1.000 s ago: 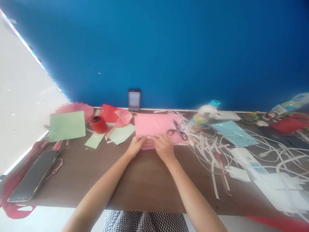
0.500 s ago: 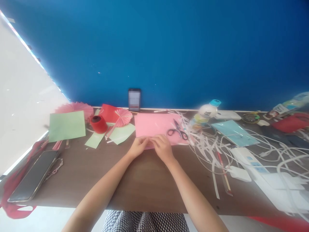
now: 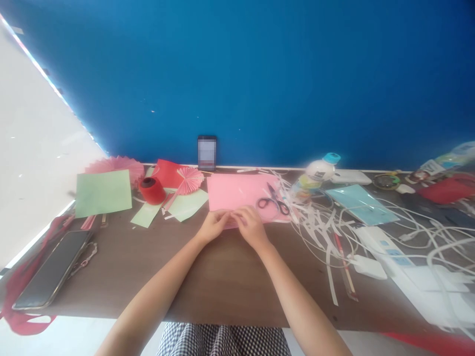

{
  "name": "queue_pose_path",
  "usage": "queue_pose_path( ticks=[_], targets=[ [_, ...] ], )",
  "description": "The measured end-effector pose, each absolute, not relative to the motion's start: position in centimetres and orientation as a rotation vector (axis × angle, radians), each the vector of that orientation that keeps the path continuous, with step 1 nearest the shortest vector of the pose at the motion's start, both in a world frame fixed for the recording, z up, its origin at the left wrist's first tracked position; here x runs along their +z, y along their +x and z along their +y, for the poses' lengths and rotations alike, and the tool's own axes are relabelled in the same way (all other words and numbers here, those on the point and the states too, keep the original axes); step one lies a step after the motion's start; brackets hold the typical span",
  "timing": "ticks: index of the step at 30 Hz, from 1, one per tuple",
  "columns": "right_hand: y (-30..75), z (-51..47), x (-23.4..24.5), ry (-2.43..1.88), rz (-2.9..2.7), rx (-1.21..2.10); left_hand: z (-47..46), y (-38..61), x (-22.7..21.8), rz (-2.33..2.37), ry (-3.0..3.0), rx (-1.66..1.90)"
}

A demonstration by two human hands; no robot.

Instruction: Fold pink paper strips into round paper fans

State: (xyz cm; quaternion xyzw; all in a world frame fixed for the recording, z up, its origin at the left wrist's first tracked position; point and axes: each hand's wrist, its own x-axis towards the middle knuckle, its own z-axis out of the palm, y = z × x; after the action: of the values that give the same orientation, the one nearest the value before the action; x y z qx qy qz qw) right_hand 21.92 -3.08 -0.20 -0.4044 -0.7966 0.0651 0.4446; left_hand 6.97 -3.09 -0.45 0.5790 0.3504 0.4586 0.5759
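Observation:
A sheet of pink paper (image 3: 237, 190) lies on the table in front of me. At its near edge my left hand (image 3: 215, 223) and my right hand (image 3: 249, 222) meet, fingertips almost touching. Both are closed in a pinch on the pink paper, and a bit of pink shows between and just below them. The fingers cover the exact spot they press. Just beyond my right hand, a pair of dark-handled scissors (image 3: 273, 201) rests on the sheet's right part, blades pointing away.
To the left are green paper (image 3: 104, 194), a red spool (image 3: 152, 191), a folded pink paper fan (image 3: 190, 180) and a phone (image 3: 54, 269). A second phone (image 3: 207, 153) leans on the blue wall. Rightward lie white paper strips (image 3: 315, 222), a bottle (image 3: 315, 173) and a cabled power strip (image 3: 386, 252).
Almost nothing differs. Both hands keep their pinch at the paper's near edge, with only a very slight shift of the right fingers.

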Motion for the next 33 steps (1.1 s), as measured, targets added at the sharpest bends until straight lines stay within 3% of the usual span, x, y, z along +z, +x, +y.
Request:
queue_pose_path(
  ticks=[19, 26, 29, 33],
  targets=[
    [22.0, -3.0, 0.6, -1.041, -2.102, 0.295, -3.0, 7.1, -0.8, 0.856, 1.295, 1.046],
    [23.9, -2.1, 0.3, -1.224, -1.498, 0.228, -2.1, 6.4, -0.6, 0.899, 1.004, 1.176],
    [26.8, -1.1, 0.3, -1.376, -1.169, 0.087, -1.9, 6.1, -0.4, 0.939, 0.98, 1.204],
    [28.4, -0.8, 0.4, -1.437, -1.392, -0.298, -1.8, 5.9, -0.5, 0.96, 1.047, 1.203]
  ],
)
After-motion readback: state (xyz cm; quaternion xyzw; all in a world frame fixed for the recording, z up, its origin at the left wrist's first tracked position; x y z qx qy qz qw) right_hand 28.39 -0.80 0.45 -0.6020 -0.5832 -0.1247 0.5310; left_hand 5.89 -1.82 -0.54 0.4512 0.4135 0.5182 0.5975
